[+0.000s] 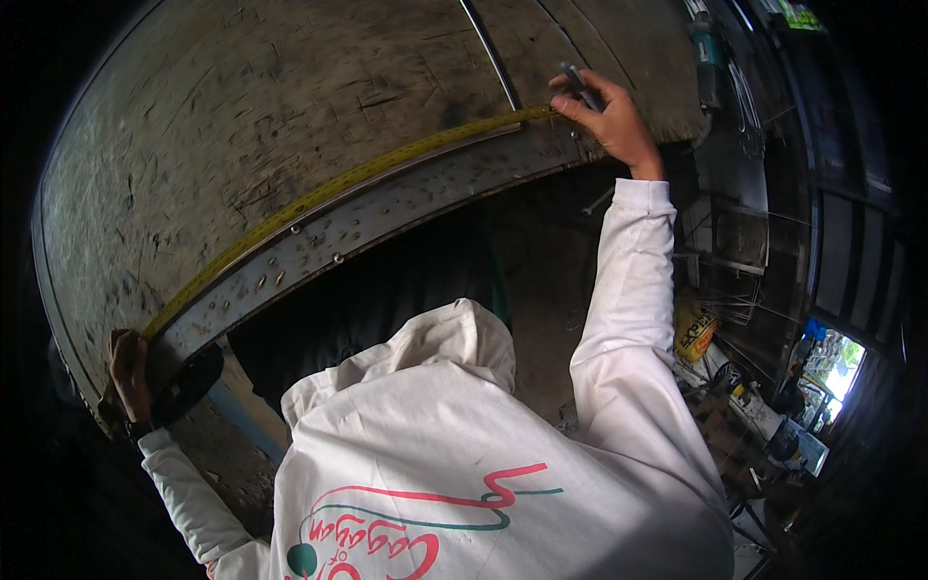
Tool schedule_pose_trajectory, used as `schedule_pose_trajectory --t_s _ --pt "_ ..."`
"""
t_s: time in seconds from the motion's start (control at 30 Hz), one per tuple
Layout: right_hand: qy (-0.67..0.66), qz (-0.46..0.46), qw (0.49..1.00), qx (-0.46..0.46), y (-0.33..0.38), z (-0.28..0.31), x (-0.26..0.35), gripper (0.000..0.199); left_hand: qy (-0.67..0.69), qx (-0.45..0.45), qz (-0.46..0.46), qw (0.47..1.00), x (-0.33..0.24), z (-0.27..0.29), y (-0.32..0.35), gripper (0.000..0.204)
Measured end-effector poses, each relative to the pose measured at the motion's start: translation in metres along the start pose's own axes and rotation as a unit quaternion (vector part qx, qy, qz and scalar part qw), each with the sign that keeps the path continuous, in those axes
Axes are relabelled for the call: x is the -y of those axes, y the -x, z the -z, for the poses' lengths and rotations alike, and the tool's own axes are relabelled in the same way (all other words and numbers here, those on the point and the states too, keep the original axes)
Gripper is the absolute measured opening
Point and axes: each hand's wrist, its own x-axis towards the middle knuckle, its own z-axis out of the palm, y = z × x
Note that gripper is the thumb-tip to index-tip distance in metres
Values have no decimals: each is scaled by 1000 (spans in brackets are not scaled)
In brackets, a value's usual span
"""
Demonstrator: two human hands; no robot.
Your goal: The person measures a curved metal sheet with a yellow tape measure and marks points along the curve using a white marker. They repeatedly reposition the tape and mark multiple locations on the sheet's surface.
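Observation:
A yellow tape measure [319,193] is stretched along the near edge of a worn wooden tabletop [232,106], beside a grey metal strip [387,198] with scattered spots. At the tape's left end my left hand [129,372] is closed around it by the table corner; whatever lies inside the palm is hidden. My right hand [619,121] is at the tape's right end, thumb near the blade. Its fingers grip a dark pen-like marker [582,89], angled up to the left. A thin silver metal rod [491,55] lies on the tabletop, its near end close to the tape.
Small round metal bits [337,258] sit on the strip. A teal-and-black power tool [709,63] is at the far right. Beyond my right arm are a yellow bag [694,329], wire pieces and cluttered tools. A blue bar [246,420] shows below the table.

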Motion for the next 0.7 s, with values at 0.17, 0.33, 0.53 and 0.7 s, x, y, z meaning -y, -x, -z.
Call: schedule_pose_trajectory --t_s 0.17,0.33,0.53,0.7 --pt "-151 -73 981 -96 -4 12 -14 32 -31 -2 -16 999 -12 0 -3 11" --pt "-166 -37 962 -215 -24 8 -22 22 -26 -23 -10 999 -20 0 3 12" --pt "-5 -66 930 -361 -58 35 -99 37 -21 -29 3 999 -27 -3 -5 18" --pt "184 -138 965 -126 -93 70 -102 63 -34 -44 0 998 -31 0 3 22"
